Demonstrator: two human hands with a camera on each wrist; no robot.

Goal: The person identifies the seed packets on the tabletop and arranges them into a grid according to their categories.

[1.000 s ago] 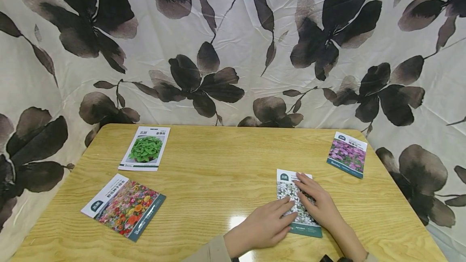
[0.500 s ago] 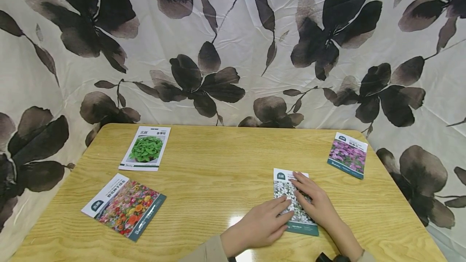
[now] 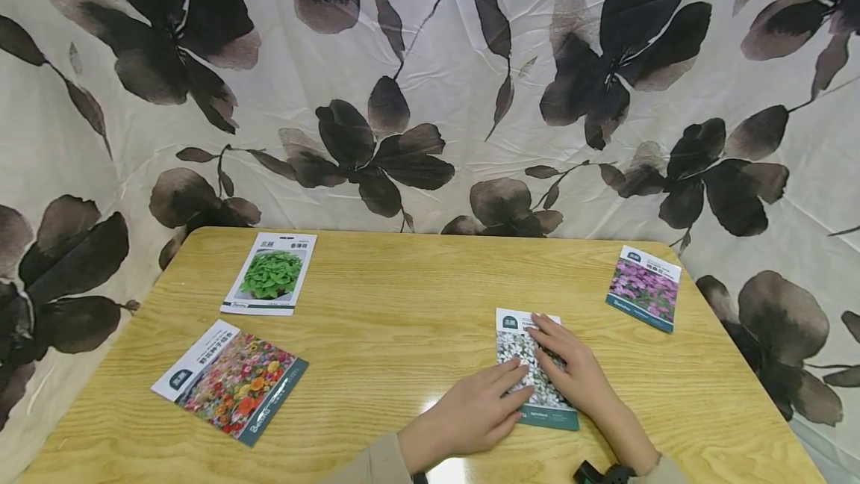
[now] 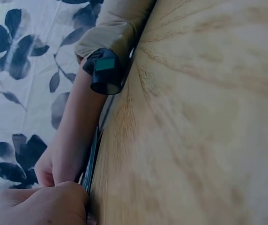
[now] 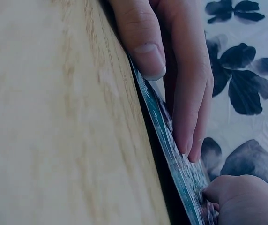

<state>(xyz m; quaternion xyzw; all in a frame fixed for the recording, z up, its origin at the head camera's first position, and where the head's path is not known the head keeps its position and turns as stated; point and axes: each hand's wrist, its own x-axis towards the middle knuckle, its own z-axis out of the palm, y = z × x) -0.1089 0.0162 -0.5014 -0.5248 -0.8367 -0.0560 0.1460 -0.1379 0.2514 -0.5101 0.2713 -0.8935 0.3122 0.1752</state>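
A seed packet with white flowers [image 3: 512, 343] and a green bottom band lies near the front right of the wooden table [image 3: 403, 297]. My left hand [image 3: 478, 408] rests its spread fingers on the packet's lower left part. My right hand [image 3: 576, 372] lies over its right side, fingers reaching toward the white top. Seen from the right wrist, the packet's teal edge [image 5: 169, 152] runs low along the tabletop, beneath the left hand's fingers [image 5: 190, 93]. Part of the printed picture is hidden under both hands.
At the back left lies a packet with a green leafy plant [image 3: 272, 275]; in front of it sits a mixed-flower packet [image 3: 235, 387], turned at an angle. A purple-flower packet [image 3: 645, 290] is at the back right. Floral cloth [image 3: 430, 81] hangs behind the table.
Both hands and the white-flower packet beneath them have slid a little to the left and slightly away from the front edge. The other packets stay where they were.
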